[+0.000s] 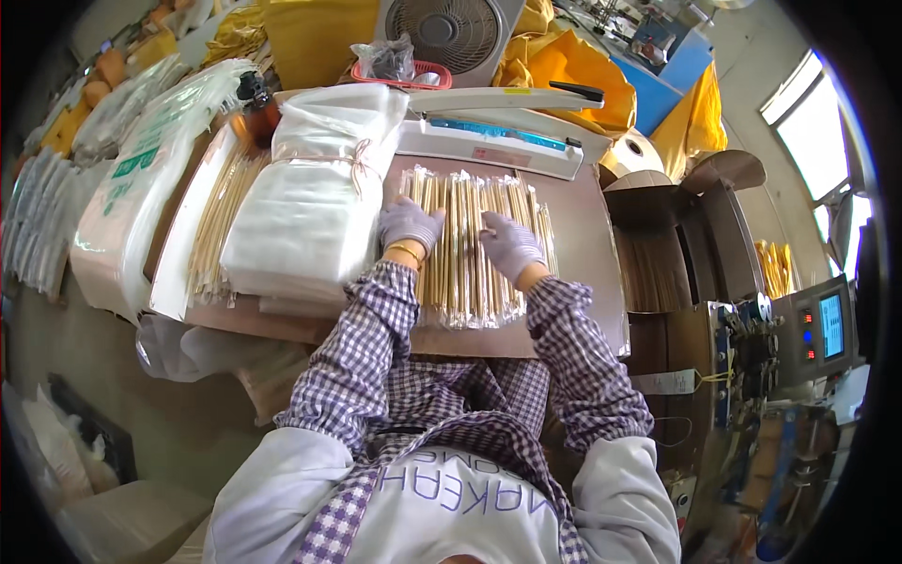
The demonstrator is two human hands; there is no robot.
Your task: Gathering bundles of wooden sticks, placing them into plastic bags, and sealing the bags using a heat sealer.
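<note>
Left hand [410,224]: gloved in pale grey, fingers spread and flat, pressed palm-down on the left part of the row of sleeved sticks; nothing gripped; gold bangle at the wrist, checked purple sleeve behind.
Right hand [510,244]: gloved the same, fingers loosely open and laid flat on the right half of the same row; no grasp, only resting contact.
Sleeved sticks [467,246]: thin pale wooden sticks in clear wrappers, laid side by side lengthwise in a wide flat row at the middle of the table, under both hands, near ends close to the front edge.
Table [587,268]: brown top, bare strip showing right of the row.
White bundle [315,202]: thick stack of white bags tied round with string, just left of the row, touching or nearly touching it.
Loose sticks [221,226]: unwrapped, lying on a white sheet left of the bundle.
Heat sealer [493,141]: white, long arm raised at a slant, just beyond the far ends of the row.
Brown bottle [258,108]: dark cap, upright at the far left corner.
Red basket [413,73]: behind the sealer, crumpled clear plastic inside.
Fan [449,33]: grey, furthest back, grille facing forward.
Machine [817,329]: off to the right, small lit screen and red buttons.
</note>
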